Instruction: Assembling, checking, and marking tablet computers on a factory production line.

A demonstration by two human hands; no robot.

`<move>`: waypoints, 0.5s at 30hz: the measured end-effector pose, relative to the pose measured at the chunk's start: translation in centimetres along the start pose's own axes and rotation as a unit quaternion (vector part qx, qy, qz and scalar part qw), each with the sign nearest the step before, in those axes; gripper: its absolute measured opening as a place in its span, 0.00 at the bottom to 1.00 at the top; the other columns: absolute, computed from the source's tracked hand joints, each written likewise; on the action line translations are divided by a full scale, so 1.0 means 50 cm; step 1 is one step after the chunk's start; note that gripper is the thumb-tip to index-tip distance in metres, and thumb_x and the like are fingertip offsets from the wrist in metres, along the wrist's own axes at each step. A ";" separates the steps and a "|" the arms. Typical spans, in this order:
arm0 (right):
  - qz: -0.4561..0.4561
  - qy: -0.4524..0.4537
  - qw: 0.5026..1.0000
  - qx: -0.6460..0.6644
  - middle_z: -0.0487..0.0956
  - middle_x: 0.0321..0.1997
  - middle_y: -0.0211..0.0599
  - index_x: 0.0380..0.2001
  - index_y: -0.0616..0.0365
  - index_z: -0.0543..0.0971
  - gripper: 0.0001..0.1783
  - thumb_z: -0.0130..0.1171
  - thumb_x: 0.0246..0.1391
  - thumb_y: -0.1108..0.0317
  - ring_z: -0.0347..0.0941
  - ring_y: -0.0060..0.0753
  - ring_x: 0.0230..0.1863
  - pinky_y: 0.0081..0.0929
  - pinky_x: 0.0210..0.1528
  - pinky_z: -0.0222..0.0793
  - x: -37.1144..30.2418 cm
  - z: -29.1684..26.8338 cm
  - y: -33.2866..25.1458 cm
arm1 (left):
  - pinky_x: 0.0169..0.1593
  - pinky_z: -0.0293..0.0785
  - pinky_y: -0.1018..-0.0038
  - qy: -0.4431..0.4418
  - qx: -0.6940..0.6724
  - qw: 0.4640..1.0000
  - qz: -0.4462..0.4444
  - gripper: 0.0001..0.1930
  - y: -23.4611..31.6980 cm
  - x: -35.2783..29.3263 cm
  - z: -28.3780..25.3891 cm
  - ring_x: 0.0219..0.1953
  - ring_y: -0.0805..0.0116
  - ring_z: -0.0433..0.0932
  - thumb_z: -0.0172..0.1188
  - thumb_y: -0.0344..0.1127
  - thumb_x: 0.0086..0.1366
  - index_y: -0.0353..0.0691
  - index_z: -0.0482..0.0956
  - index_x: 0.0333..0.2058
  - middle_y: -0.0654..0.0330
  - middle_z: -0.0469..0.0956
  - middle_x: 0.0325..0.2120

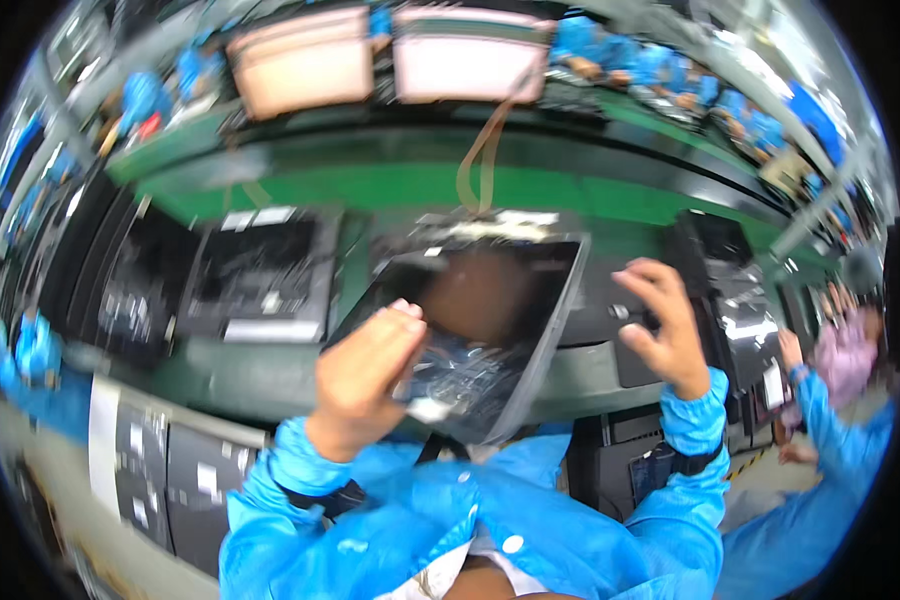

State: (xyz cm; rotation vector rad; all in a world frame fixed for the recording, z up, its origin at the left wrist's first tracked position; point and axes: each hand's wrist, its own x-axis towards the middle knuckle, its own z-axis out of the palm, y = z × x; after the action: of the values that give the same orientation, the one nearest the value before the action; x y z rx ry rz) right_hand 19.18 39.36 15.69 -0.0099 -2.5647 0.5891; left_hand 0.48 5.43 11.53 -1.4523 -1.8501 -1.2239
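Observation:
A flat, glossy black screen panel (490,330), blurred by motion and tilted, is in front of my chest over the green bench. My left hand (365,375) grips its left side, fingers closed; the thumb is hard to make out. Reflections cover the panel's surface. To the right of the panel, my right hand (665,330) is held up apart from it, fingers spread and curved, with nothing in them. Beneath and behind that hand lies a dark flat piece (605,300) on the bench.
Dark flat devices lie left (260,270) and right (735,310) on the green bench (360,180). A tan strap (480,165) hangs above the panel. Two lit screens (305,65) stand at the back. Black panels (170,480) are below left; a co-worker's blue sleeve (830,410) is close at right.

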 end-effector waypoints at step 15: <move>0.215 0.135 0.930 -0.265 0.72 0.63 0.58 0.64 0.62 0.73 0.32 0.63 0.64 0.51 0.67 0.56 0.66 0.44 0.69 0.62 -0.206 0.092 0.373 | 0.57 0.77 0.63 0.561 -0.195 0.432 -0.679 0.21 0.198 -0.858 -0.616 0.50 0.55 0.81 0.63 0.31 0.67 0.31 0.74 0.58 0.51 0.80 0.52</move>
State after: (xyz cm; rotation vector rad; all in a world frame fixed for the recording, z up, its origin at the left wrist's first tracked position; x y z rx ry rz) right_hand 24.07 53.18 -0.41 -0.7966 -2.3708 0.0133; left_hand 18.82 -42.36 -4.70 1.3013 -1.2881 -2.3625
